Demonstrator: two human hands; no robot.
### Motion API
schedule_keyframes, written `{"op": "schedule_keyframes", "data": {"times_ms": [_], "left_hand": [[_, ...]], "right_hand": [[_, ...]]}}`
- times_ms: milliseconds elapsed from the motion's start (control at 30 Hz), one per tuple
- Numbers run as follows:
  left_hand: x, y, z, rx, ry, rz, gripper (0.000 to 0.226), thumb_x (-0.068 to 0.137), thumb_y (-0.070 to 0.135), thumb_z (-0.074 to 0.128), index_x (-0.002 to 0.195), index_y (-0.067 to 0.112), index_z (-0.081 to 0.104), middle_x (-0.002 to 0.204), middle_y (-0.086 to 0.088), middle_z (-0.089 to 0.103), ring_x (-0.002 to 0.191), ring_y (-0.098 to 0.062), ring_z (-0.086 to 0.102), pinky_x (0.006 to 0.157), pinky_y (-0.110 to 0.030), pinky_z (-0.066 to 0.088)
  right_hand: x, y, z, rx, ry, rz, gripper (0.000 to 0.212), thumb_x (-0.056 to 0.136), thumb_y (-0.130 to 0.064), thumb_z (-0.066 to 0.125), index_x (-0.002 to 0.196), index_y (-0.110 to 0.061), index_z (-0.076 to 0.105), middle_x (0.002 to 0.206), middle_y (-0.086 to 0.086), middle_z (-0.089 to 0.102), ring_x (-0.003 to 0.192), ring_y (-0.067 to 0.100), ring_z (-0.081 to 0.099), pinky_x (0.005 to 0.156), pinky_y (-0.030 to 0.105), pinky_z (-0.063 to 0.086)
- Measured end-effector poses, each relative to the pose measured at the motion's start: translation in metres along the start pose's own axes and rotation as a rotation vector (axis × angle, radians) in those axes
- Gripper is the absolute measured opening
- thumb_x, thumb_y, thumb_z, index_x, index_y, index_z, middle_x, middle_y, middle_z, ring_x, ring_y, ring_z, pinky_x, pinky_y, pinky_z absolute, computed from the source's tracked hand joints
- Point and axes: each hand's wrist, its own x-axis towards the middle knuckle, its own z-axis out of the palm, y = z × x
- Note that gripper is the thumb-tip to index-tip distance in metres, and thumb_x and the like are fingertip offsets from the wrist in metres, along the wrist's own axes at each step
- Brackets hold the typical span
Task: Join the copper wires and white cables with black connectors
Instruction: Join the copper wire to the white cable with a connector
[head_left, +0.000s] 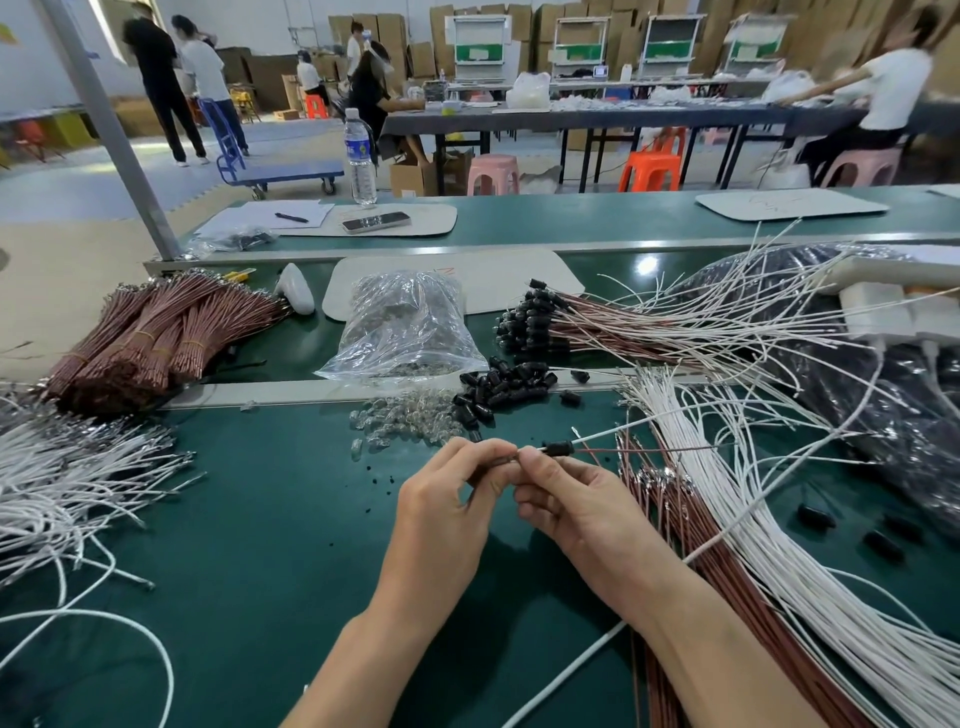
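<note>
- Two bare hands meet low over the green worktop (260, 519). The left hand (447, 499) has its fingers (488, 452) pinching a small part, too hidden to name, just left of a black connector (558, 447). The right hand (566, 499) has its fingers (535, 460) pinching that connector's left end.
- One white cable (649, 423) and one copper wire (649, 450) leave the connector's right end and trail off to the right.
- Likely risk: a crooked push or a loosened pinch could let the thin leads slide out of the connector.
- A dropped part could roll into the heap of loose black connectors (498, 387) and the clear glass bulbs (405, 421) just beyond the connector, and be lost.
</note>
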Motion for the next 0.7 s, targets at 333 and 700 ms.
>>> {"op": "schedule_keyframes", "data": {"times_ms": [333,700], "left_hand": [[-0.0012,-0.0023,-0.0006,0.07,-0.032,0.025,0.017,0.092,0.017,0.072,0.108,0.024,0.071,0.095,0.018,0.064,0.094,-0.004,0.065,0.081,-0.012,0.047],[-0.0006,-0.0071,-0.002,-0.01,0.006,-0.055,0.018,0.087,0.015,0.078,0.104,0.021,0.076,0.094,0.019,0.072,0.091,-0.004,0.07,0.079,-0.013,0.05]], "right_hand": [[0.0031,0.0021,-0.0029,-0.019,0.052,-0.066,0.026,0.07,-0.036,0.083,0.083,-0.014,0.082,0.078,0.004,0.071,0.07,0.008,0.066,0.066,0.017,0.054],[0.0059,0.0049,-0.0039,0.047,0.06,-0.044,0.023,0.066,-0.032,0.085,0.078,-0.013,0.081,0.075,0.003,0.071,0.066,0.006,0.067,0.063,0.016,0.054]]}}
